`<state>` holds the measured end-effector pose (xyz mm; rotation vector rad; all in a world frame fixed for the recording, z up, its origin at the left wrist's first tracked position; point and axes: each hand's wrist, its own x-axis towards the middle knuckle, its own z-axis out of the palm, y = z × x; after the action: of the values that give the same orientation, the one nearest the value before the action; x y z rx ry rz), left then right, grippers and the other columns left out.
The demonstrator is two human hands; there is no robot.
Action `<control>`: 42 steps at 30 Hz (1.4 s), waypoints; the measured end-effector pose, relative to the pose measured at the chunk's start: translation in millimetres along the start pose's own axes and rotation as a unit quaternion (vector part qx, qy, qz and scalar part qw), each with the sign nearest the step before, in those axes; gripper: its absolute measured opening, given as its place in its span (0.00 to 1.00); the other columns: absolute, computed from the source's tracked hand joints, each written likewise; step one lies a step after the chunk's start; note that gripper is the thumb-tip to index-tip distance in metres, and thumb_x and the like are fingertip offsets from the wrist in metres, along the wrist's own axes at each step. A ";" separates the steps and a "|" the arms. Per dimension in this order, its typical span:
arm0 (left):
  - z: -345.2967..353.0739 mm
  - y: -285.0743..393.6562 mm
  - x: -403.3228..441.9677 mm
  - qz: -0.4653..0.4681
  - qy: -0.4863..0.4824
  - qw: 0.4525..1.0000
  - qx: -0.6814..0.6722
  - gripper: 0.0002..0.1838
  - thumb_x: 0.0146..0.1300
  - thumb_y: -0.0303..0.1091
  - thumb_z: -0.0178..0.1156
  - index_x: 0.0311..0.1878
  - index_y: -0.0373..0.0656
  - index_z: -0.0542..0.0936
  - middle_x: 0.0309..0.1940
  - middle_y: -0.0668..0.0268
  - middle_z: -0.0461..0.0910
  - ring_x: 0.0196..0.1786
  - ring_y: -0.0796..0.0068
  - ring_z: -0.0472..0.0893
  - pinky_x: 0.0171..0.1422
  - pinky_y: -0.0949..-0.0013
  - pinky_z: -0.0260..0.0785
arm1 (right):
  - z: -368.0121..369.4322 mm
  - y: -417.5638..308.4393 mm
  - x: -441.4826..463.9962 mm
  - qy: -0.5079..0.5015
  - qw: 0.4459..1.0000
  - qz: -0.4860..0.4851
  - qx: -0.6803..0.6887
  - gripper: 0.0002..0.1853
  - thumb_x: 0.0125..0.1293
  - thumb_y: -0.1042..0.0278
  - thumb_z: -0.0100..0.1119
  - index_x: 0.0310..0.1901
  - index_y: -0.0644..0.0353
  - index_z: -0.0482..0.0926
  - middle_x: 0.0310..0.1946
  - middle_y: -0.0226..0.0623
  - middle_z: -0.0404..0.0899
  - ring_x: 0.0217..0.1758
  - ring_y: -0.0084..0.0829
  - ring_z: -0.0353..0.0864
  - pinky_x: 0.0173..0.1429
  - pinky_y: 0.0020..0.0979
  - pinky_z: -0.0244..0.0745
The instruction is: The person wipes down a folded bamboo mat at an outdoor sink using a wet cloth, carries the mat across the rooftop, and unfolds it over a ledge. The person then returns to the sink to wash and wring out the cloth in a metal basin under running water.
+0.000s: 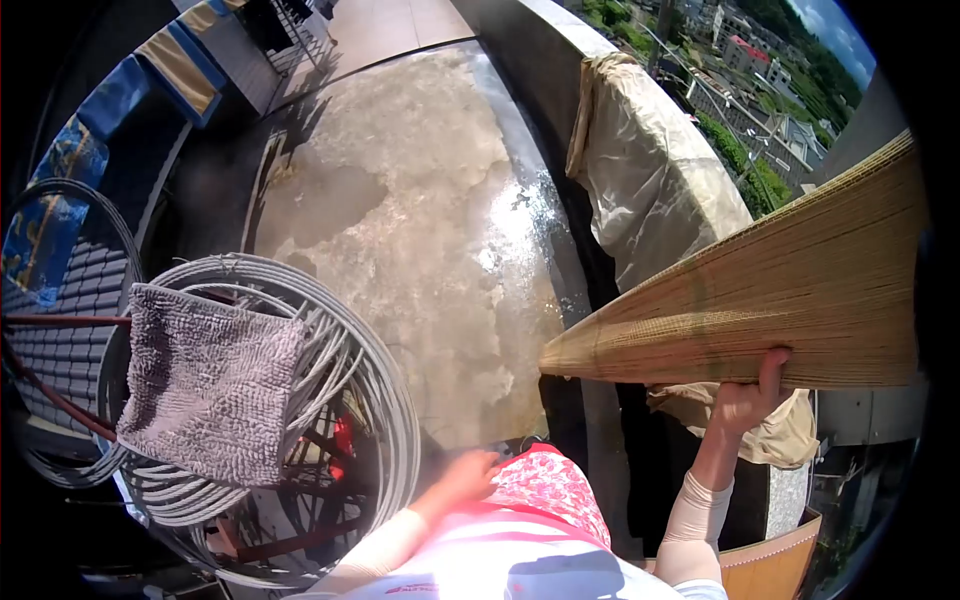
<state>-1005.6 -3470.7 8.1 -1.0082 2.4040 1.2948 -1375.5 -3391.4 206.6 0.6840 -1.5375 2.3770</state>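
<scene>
My right hand [750, 402] grips the lower edge of a large woven straw mat [760, 290], with a finger showing against its near face. The mat stretches from the middle of the view to the far right, over the parapet, its narrow end pointing left. My left hand [468, 478] hangs in front of the pink patterned clothing [550, 485] on my lap, loosely open with nothing visible in it. Left of that hand, a fluffy grey-mauve cloth [212, 385] is draped over a big coil of grey cable [385, 400].
A wet concrete floor [400, 220] runs ahead, with a shiny patch on its right. A cream sheet [655, 170] covers part of the parapet [530, 60]. Blue and yellow cloths [180, 70] hang at the upper left. Beyond the parapet lie buildings far below.
</scene>
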 end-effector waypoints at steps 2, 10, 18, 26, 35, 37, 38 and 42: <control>-27.3 1.6 37.1 -0.032 0.004 0.998 -0.045 0.19 0.59 0.37 0.56 0.50 0.37 0.77 0.46 0.48 0.77 0.50 0.48 0.76 0.55 0.54 0.67 | 42.4 26.2 26.9 0.040 0.989 0.065 0.124 0.29 0.60 0.61 0.64 0.59 0.63 0.65 0.55 0.35 0.68 0.55 0.31 0.68 0.59 0.38 0.66; -153.4 -34.6 161.2 0.040 0.002 0.996 -0.076 0.17 0.61 0.43 0.56 0.47 0.40 0.77 0.41 0.46 0.78 0.45 0.48 0.78 0.49 0.56 0.70 | 168.1 148.9 117.6 0.006 1.000 0.004 0.001 0.32 0.59 0.59 0.66 0.60 0.62 0.64 0.58 0.36 0.65 0.58 0.32 0.65 0.60 0.40 0.67; -381.5 -120.6 294.7 -0.095 0.014 0.995 -0.015 0.22 0.61 0.44 0.56 0.54 0.40 0.76 0.46 0.49 0.78 0.51 0.49 0.76 0.57 0.56 0.68 | 359.3 254.9 188.9 0.022 0.995 0.082 0.043 0.37 0.54 0.61 0.70 0.61 0.61 0.61 0.58 0.37 0.65 0.58 0.32 0.66 0.59 0.40 0.69; -582.5 -191.4 436.0 -0.096 0.098 0.990 0.041 0.21 0.58 0.40 0.59 0.53 0.40 0.76 0.46 0.50 0.78 0.48 0.51 0.78 0.52 0.55 0.70 | 512.6 362.0 262.0 0.021 0.998 0.054 -0.004 0.36 0.54 0.63 0.70 0.61 0.62 0.62 0.56 0.37 0.66 0.57 0.33 0.67 0.59 0.38 0.69; -795.9 -168.5 680.2 -0.022 0.061 0.997 0.044 0.22 0.60 0.39 0.59 0.56 0.40 0.75 0.48 0.50 0.79 0.48 0.56 0.80 0.53 0.60 0.72 | 758.9 530.2 354.9 -0.067 0.997 0.034 0.026 0.35 0.55 0.61 0.67 0.59 0.66 0.62 0.55 0.38 0.67 0.57 0.32 0.68 0.59 0.37 0.68; -857.9 -137.7 728.5 0.025 0.071 0.997 0.000 0.20 0.62 0.37 0.59 0.56 0.39 0.75 0.46 0.53 0.80 0.46 0.60 0.81 0.51 0.62 0.73 | 814.1 567.4 385.7 -0.082 0.991 0.079 0.064 0.34 0.56 0.62 0.67 0.60 0.66 0.62 0.55 0.38 0.67 0.57 0.32 0.68 0.59 0.37 0.68; -890.8 -126.8 758.4 0.029 0.052 0.997 -0.055 0.19 0.61 0.36 0.59 0.54 0.40 0.77 0.45 0.52 0.80 0.45 0.59 0.81 0.50 0.62 0.73 | 840.8 588.4 402.4 -0.106 0.987 0.078 0.092 0.34 0.56 0.62 0.67 0.60 0.66 0.62 0.55 0.38 0.67 0.57 0.32 0.68 0.59 0.37 0.68; -1046.8 -51.2 870.1 0.193 0.149 0.962 -0.126 0.13 0.64 0.31 0.58 0.50 0.40 0.80 0.42 0.63 0.81 0.42 0.77 0.80 0.47 0.73 0.73 | 962.8 644.2 443.3 -0.168 0.969 0.093 0.154 0.32 0.57 0.63 0.66 0.60 0.64 0.63 0.54 0.35 0.68 0.57 0.30 0.68 0.60 0.35 0.67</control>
<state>-1492.1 -4734.4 156.2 -0.8741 2.8232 1.7261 -1787.2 -4560.9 242.3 1.1040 -1.4132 2.7925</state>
